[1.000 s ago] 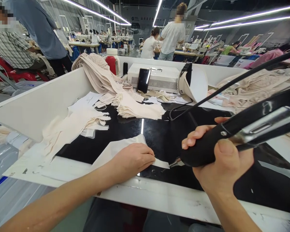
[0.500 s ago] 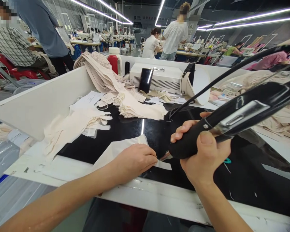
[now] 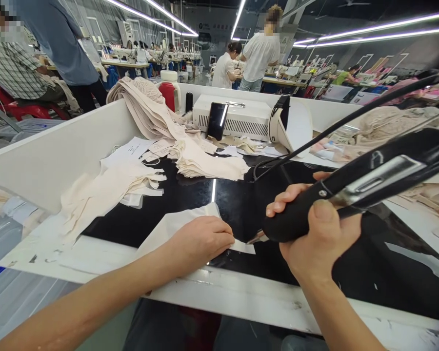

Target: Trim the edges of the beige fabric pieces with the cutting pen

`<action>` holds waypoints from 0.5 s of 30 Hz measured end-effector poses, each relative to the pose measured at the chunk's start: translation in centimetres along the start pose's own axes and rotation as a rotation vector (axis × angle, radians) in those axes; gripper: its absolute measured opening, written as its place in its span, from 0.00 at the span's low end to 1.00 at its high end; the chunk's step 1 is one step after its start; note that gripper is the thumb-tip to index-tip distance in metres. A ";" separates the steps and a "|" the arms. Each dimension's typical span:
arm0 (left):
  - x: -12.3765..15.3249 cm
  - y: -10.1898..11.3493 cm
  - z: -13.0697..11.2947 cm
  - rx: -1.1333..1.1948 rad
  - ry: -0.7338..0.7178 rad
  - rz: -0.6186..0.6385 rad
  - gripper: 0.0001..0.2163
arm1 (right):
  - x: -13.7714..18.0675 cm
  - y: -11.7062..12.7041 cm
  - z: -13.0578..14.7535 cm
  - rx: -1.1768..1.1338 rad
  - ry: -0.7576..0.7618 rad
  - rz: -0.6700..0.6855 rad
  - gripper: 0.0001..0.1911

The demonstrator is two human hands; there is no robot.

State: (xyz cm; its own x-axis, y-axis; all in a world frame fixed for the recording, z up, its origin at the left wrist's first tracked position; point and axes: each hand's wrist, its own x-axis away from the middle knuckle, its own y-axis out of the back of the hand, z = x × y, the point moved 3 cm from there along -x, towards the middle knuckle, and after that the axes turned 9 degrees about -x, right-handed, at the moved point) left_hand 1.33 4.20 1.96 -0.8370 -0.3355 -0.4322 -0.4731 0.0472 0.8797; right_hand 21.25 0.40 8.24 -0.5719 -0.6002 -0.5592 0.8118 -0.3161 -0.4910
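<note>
My left hand (image 3: pixel 203 239) has its fingers pinched together on the edge of a cream fabric piece (image 3: pixel 164 229), which lies on the black work surface (image 3: pixel 237 204). A narrow end of the fabric sticks out to the right of the fingertips. My right hand (image 3: pixel 322 243) is wrapped around a black corded hand tool (image 3: pixel 296 217), held at a slant with its cable end up to the right. The tool's narrow metal tip (image 3: pixel 258 237) points down-left at that fabric end, a little right of my left fingertips. Whether the tip touches the cloth I cannot tell.
Cut fabric pieces (image 3: pixel 95 195) lie at the left, and a stacked fabric bundle (image 3: pixel 212 163) behind. A phone (image 3: pixel 216 122) leans on a white vented box (image 3: pixel 237 119). A white side panel (image 3: pixel 58 161) borders the left. The tool's cable (image 3: pixel 325 134) arches across the right.
The tool and my right hand have moved slightly right, widening the gap between tip and left fingertips. My left hand keeps its pinch on the fabric. The whole view has shifted a little.
</note>
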 end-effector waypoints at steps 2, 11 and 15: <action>0.0 0.1 0.1 0.009 0.004 0.007 0.12 | 0.0 -0.1 -0.2 0.000 -0.003 0.001 0.20; 0.0 0.1 0.3 0.035 0.023 0.027 0.13 | 0.5 -0.9 0.5 -0.058 -0.018 0.001 0.20; 0.0 0.1 0.3 0.033 0.023 0.029 0.13 | 1.2 -1.5 0.3 -0.087 -0.027 0.030 0.22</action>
State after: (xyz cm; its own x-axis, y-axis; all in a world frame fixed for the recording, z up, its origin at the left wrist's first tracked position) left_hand 1.16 4.44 2.02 -0.8441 -0.3551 -0.4019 -0.4581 0.0879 0.8845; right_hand 19.41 -0.02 8.51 -0.5430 -0.6287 -0.5566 0.8145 -0.2330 -0.5314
